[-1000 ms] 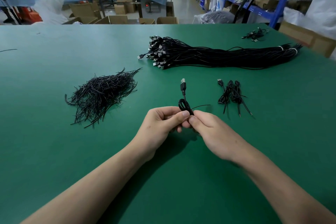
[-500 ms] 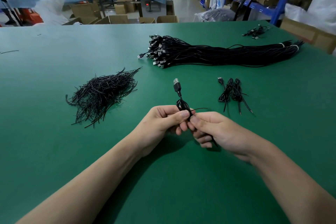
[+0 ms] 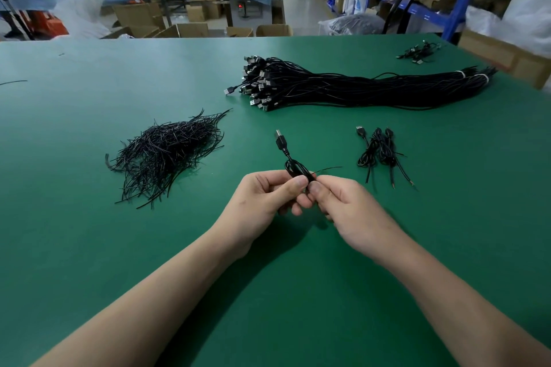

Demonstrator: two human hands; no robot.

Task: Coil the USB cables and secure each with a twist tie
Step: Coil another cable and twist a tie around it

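Observation:
A coiled black USB cable (image 3: 293, 167) sits between my two hands above the green table (image 3: 89, 247), its plug pointing up and away. My left hand (image 3: 265, 199) pinches the coil with thumb and fingers. My right hand (image 3: 346, 208) pinches a thin black twist tie (image 3: 328, 169) at the coil; one tie end sticks out to the right. A heap of black twist ties (image 3: 167, 155) lies to the left. A long bundle of uncoiled USB cables (image 3: 357, 86) lies further back. Two or three coiled, tied cables (image 3: 380, 152) rest to the right.
A small cluster of cables (image 3: 420, 50) lies near the far right corner of the table. A stray tie (image 3: 13, 82) lies at the left edge. Cardboard boxes, blue shelving and another table stand beyond the far edge.
My right hand has turned at the coil, from fingers curled under it to pinching beside my left thumb. The cable's plug has swung left, and the tie end still sticks out right.

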